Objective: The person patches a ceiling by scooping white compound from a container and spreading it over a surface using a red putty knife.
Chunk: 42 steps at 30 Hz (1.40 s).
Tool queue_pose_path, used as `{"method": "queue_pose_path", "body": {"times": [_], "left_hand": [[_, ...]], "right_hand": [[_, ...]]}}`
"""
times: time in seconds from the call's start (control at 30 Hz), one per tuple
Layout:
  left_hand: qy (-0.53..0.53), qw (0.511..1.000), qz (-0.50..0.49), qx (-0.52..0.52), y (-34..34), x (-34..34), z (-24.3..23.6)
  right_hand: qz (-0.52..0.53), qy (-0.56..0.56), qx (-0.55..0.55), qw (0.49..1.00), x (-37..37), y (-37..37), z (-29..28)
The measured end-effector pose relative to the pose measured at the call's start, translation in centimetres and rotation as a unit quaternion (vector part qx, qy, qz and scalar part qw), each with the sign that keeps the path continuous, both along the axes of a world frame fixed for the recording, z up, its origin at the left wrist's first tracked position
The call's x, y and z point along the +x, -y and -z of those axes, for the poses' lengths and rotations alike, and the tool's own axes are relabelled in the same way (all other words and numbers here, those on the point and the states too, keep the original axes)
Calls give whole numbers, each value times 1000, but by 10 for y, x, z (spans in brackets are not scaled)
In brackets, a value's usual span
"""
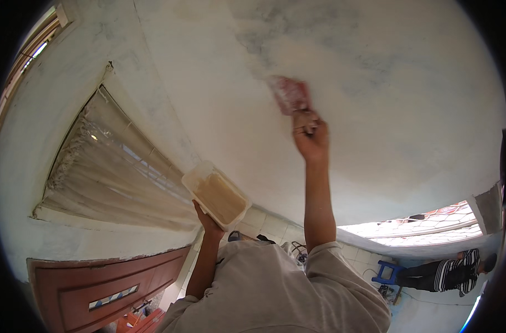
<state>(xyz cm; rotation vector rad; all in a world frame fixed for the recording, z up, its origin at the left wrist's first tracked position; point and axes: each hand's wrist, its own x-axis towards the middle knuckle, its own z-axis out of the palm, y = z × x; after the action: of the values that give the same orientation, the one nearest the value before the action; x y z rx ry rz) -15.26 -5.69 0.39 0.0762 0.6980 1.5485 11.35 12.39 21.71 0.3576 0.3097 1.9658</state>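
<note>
My right hand (310, 133) is raised to the pale wall (253, 139), its fingers closed on a flat red spreader (290, 94) smeared with whitish paste. The spreader looks slightly blurred and lies against the wall or very near it; which one I cannot tell. Grey-blue patches show on the wall above it, with smoother cream paste around them. At lower left my left hand (208, 222) grips the side of a translucent plastic tub (239, 194). Beige paste coats the inside of the tub, which tilts toward me.
A curtained window (120, 161) fills the wall to my left, above a reddish-brown door (108, 280). Light tiles (280, 226) cover the floor below. At right, a person in a striped top (449, 272) is by a blue stool (387, 273), under a latticed opening (419, 225).
</note>
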Motion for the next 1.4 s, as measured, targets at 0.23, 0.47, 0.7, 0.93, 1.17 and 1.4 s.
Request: {"method": "queue_pose_path", "body": {"times": [0.23,0.47,0.7,0.93,1.17,1.4], "left_hand": [[13,1000,13,-10,1,-2,0],[21,999,24,1,-1,-7,8],[33,999,38,-11,-5,-3,6],[6,1000,28,5,-2,-10,-2],[23,999,47,-1,-8,-6,2],[42,996,75,-12,-8,-11,9]], "right_hand": [[148,-38,82,985,-6,90,-52],[0,169,10,986,-65,41,31],[111,-46,13,993,10,58,-49],[134,130,103,977,-64,88,-13],[10,-28,92,995,-49,3,-2],[251,-93,94,959,2,94,-24]]}}
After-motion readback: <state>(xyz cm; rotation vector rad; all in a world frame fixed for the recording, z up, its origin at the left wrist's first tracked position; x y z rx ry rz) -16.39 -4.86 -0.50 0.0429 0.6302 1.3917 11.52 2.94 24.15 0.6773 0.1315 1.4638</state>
